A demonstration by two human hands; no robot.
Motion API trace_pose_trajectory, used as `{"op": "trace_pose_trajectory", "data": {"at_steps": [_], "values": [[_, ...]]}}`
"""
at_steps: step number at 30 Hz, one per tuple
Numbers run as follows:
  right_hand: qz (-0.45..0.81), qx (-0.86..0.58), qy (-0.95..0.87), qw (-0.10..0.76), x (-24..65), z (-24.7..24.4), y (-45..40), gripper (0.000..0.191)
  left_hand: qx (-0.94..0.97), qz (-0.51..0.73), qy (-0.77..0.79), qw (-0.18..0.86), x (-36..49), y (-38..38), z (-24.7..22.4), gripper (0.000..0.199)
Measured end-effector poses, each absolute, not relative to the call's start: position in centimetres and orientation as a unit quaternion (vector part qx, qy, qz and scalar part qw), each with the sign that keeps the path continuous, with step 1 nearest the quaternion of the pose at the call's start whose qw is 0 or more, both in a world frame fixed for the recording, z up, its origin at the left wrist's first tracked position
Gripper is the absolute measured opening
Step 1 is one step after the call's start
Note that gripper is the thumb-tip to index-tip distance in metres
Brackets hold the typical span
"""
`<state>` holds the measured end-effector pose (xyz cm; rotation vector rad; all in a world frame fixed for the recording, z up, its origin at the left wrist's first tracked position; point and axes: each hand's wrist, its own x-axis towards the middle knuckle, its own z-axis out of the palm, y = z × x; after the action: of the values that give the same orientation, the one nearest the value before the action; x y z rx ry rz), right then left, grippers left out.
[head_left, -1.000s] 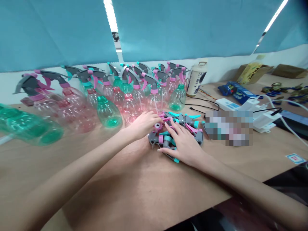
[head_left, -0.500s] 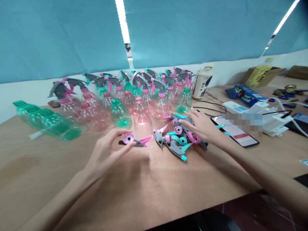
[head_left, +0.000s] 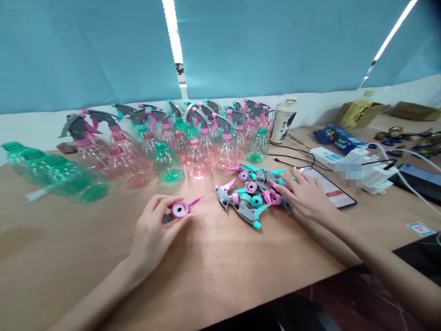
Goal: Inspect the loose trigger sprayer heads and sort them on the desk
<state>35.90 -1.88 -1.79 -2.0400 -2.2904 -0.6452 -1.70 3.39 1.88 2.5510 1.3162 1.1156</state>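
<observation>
Between the thumb and fingers of my left hand (head_left: 155,225) is a pink and grey spray trigger head (head_left: 180,209), its collar opening facing me. My right hand (head_left: 308,193) reaches over the right side of a pile of loose trigger heads (head_left: 257,201), pink, teal and grey. Its fingers are stretched out at the pile's edge, and no object shows in them. Behind the pile stand an open green bottle (head_left: 168,163) and an open pink bottle (head_left: 199,161). Several bottles with trigger heads fitted, such as a pink one (head_left: 226,149), stand further back.
Green bottles (head_left: 65,177) lie at the left beside a clear tube (head_left: 51,190). At the right are a phone (head_left: 339,195), a white power strip with chargers (head_left: 375,177), black cable (head_left: 303,154), a blue packet (head_left: 341,138) and a white drink container (head_left: 284,122). The table's front edge runs below.
My right hand has moved right and toward me, uncovering more of the pile. My left hand still holds the trigger head, now turned slightly and lower. The view has shifted a little to the right.
</observation>
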Motion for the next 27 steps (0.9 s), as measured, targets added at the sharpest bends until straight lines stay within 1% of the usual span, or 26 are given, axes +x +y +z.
{"op": "trace_pose_trajectory", "data": {"at_steps": [2, 3, 6, 9, 12, 15, 18, 20, 22, 25, 27], "values": [[-0.221, -0.662, -0.715, -0.034, 36.3, -2.6, -3.6, 0.045, 0.849, 0.338, 0.406, 0.036, -1.3, 3.4, 1.0, 0.027], [-0.220, -0.661, -0.716, -0.038, 36.4, -2.9, -4.1, 0.045, 0.856, 0.326, 0.400, 0.039, -1.1, 3.4, 0.6, 0.027], [-0.192, -0.636, -0.747, -0.015, 36.0, -3.4, -5.0, 0.043, 0.872, 0.298, 0.385, 0.051, -0.4, 3.1, -0.3, 0.031], [-0.127, -0.642, -0.755, 0.051, 35.8, -3.5, -5.4, 0.038, 0.884, 0.281, 0.368, 0.066, -0.1, 2.7, -0.6, 0.030], [-0.064, -0.693, -0.702, 0.149, 35.8, -3.6, -6.2, 0.042, 0.881, 0.279, 0.373, 0.082, 0.0, 2.6, -0.5, 0.029], [-0.029, -0.698, -0.681, 0.219, 35.9, -3.3, -7.5, 0.042, 0.879, 0.277, 0.377, 0.096, 0.0, 2.7, -0.4, 0.030], [-0.030, -0.693, -0.668, 0.271, 35.7, -1.7, -8.3, 0.037, 0.878, 0.276, 0.377, 0.101, 0.1, 2.8, -0.3, 0.032], [-0.055, -0.689, -0.654, 0.306, 35.2, 0.1, -8.1, 0.033, 0.877, 0.278, 0.377, 0.105, 0.1, 2.8, -0.3, 0.033], [-0.091, -0.680, -0.633, 0.360, 34.1, 1.9, -7.3, 0.029, 0.878, 0.275, 0.377, 0.110, 0.1, 2.9, -0.2, 0.033], [-0.052, -0.626, -0.665, 0.404, 31.7, 3.6, -5.0, 0.026, 0.882, 0.261, 0.377, 0.110, 0.1, 3.0, -0.4, 0.032], [-0.032, -0.575, -0.720, 0.388, 30.1, 3.7, -3.0, 0.022, 0.886, 0.259, 0.369, 0.108, 0.1, 3.1, -0.5, 0.031]]}}
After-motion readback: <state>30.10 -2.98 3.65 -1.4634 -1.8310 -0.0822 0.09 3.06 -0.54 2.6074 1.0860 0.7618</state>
